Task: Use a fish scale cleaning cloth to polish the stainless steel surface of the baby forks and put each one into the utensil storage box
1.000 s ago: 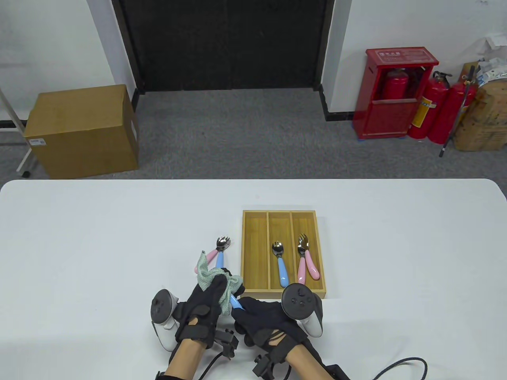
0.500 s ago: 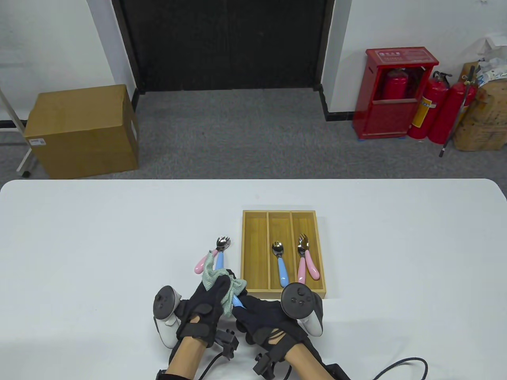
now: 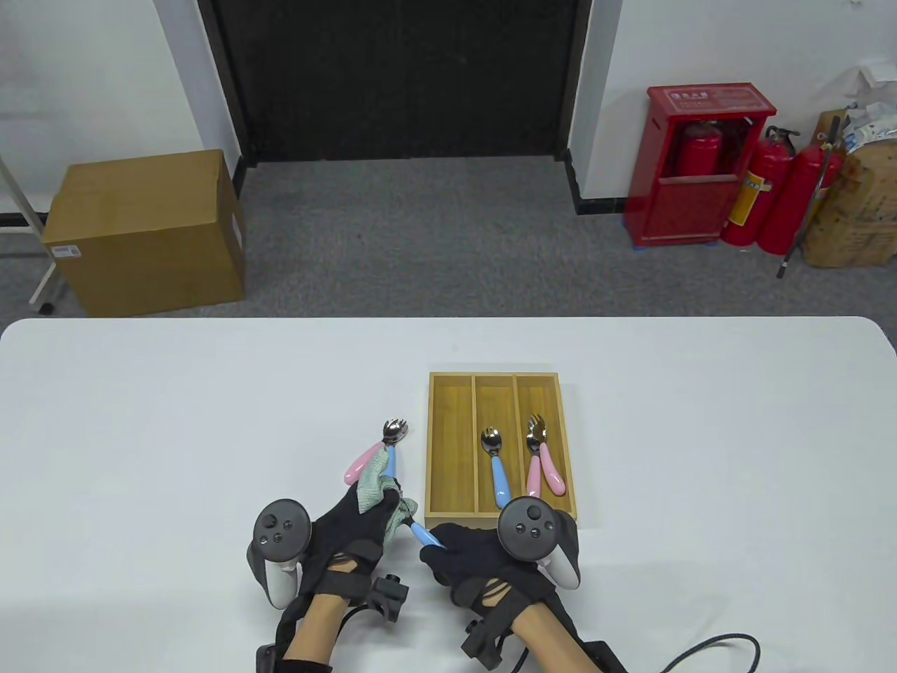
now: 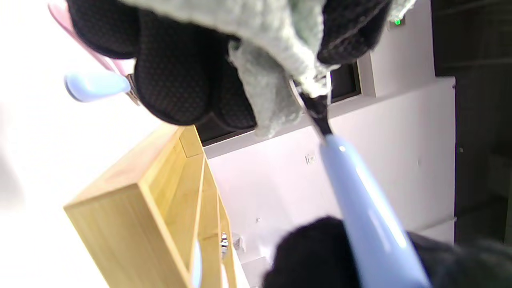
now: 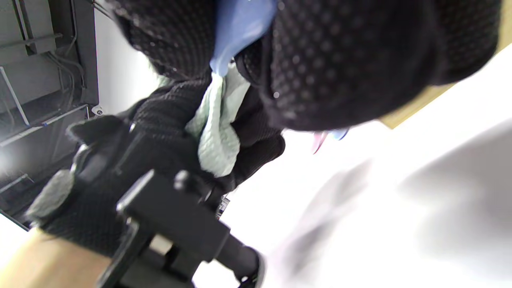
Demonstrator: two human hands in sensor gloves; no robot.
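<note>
Table (image 3: 210,392): white, with wooden box (image 3: 448,505) near centre. Left hand (image 3: 354,522) grips cloth (image 3: 375,484); right hand (image 3: 476,561) grips blue fork (image 3: 422,535). Beyond: grey carpet (image 3: 420,238), red extinguishers (image 3: 771,196).

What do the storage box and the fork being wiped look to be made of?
Storage box: light wood, likely bamboo, with matte golden grain and thin dividers. Held fork: glossy pale-blue handle with highlights, probably plastic; its dark shiny neck looks like polished metal, and its head is hidden in the cloth, a pale-green textured fabric.
</note>
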